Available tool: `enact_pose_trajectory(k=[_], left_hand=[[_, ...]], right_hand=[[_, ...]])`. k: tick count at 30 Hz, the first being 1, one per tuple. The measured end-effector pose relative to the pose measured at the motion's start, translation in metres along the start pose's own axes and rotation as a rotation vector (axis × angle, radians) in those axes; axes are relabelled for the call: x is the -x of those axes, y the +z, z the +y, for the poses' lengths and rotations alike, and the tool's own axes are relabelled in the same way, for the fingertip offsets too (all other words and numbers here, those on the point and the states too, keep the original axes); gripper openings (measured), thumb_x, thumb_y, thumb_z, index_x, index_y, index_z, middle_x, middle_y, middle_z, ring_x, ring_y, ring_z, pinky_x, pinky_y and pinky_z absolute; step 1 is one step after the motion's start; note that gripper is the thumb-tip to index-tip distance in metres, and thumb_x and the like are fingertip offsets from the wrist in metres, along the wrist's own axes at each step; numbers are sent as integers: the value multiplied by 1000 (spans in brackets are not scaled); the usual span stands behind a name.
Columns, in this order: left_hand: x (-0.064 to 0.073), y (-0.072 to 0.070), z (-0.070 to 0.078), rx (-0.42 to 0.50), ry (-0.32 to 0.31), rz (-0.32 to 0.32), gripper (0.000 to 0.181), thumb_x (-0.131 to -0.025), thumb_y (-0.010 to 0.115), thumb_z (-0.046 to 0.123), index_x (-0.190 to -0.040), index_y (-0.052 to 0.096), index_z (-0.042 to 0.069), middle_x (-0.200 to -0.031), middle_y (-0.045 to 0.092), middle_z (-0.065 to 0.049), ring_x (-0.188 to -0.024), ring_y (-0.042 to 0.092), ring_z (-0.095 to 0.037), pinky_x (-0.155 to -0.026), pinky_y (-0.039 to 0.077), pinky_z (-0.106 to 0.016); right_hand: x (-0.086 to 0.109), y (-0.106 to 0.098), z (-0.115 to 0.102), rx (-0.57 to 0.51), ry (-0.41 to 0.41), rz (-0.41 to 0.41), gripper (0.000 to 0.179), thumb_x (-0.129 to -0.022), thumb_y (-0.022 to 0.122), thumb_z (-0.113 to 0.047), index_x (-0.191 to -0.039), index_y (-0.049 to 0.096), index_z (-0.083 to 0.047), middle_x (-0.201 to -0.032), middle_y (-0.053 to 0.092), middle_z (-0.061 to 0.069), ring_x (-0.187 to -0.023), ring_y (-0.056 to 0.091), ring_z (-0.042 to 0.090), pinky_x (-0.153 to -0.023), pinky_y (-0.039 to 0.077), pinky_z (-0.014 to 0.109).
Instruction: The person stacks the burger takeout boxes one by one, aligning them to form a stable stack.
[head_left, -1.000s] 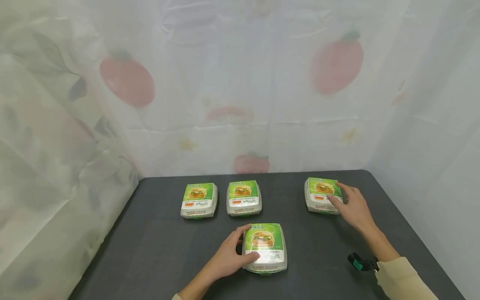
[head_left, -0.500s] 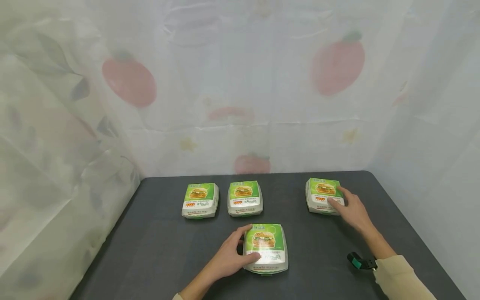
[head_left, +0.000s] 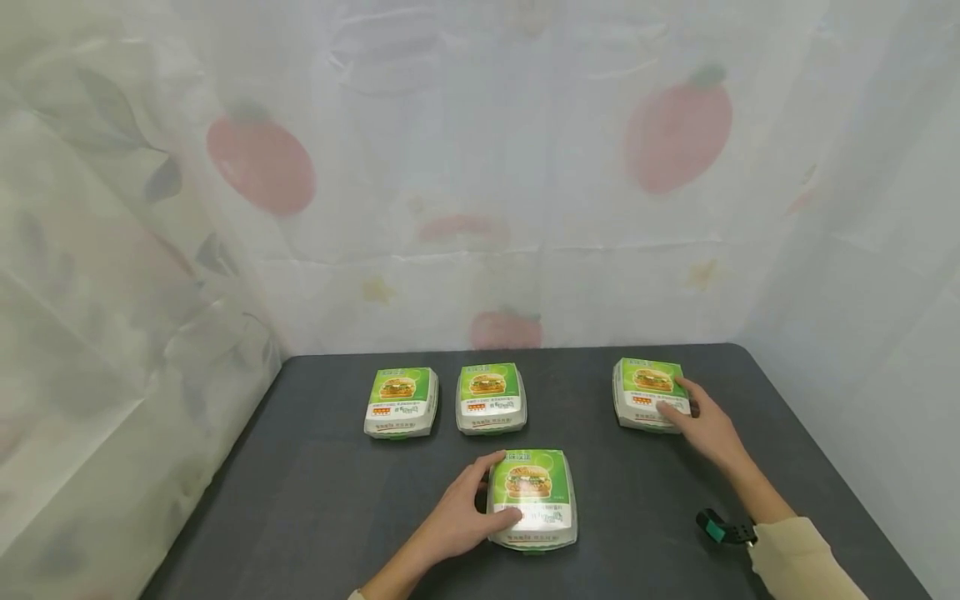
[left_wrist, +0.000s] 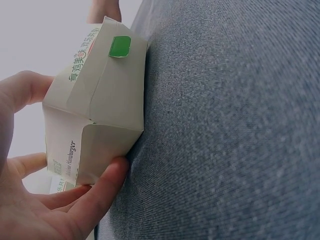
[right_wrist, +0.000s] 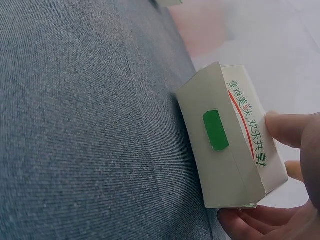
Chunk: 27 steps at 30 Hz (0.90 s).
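Observation:
Near the table's front, my left hand (head_left: 461, 512) holds a green-and-white hamburger box (head_left: 529, 487) by its left side. The left wrist view shows the thumb on the lid of this box (left_wrist: 115, 90) and fingers low against its side wall, close to the tabletop. At the back right, my right hand (head_left: 708, 425) grips another hamburger box (head_left: 647, 385) by its right side. Seen from the right wrist, the thumb lies on the lid edge of that box (right_wrist: 215, 135), with fingers at the side below. Both boxes are closed and sit flat on the table.
Two more hamburger boxes, one at left (head_left: 402, 402) and one beside it (head_left: 491, 398), stand at the back of the dark table (head_left: 315, 500). A black band with a green patch (head_left: 723, 527) is by the right sleeve. Printed curtains (head_left: 465, 167) hang behind and alongside.

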<state>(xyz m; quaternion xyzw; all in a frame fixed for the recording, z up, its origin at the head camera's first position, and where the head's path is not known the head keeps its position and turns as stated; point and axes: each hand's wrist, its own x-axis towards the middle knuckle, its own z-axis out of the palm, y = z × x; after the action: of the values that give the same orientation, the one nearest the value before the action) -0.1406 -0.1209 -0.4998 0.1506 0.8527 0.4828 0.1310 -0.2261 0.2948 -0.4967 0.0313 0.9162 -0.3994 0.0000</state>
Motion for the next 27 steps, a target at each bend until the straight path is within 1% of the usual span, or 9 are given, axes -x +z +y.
enact_pose_trajectory(k=[7, 13, 20, 27], left_hand=[[0, 0, 0, 4, -5, 1, 78, -88, 77, 50, -154, 41, 30, -147, 45, -13, -120, 56, -35, -86, 48, -53], [1, 0, 0, 6, -14, -2, 78, -88, 77, 50, -154, 41, 30, -147, 45, -14, -122, 56, -37, -87, 48, -55], [0, 0, 0, 4, -19, -4, 79, -88, 77, 49, -155, 40, 28, -145, 46, -14, -120, 56, -36, -87, 48, -54], [0, 0, 1, -7, -16, 2, 79, -88, 77, 49, -155, 40, 29, -144, 47, -14, -120, 56, -35, -86, 48, -53]], right_hand=[[2, -1, -2, 2, -6, -3, 90, -102, 53, -57, -160, 17, 2, -145, 39, 39, -131, 42, 54, -95, 43, 64], [8, -2, -7, -21, -35, 1, 89, -102, 54, -56, -160, 19, 1, -143, 41, 39, -130, 45, 54, -93, 47, 61], [15, -6, -19, -42, -59, 14, 89, -101, 56, -55, -161, 20, -1, -141, 45, 35, -127, 50, 50, -87, 50, 53], [22, -14, -34, -64, -84, 16, 88, -101, 58, -53, -162, 19, -5, -143, 43, 33, -128, 49, 50, -88, 50, 54]])
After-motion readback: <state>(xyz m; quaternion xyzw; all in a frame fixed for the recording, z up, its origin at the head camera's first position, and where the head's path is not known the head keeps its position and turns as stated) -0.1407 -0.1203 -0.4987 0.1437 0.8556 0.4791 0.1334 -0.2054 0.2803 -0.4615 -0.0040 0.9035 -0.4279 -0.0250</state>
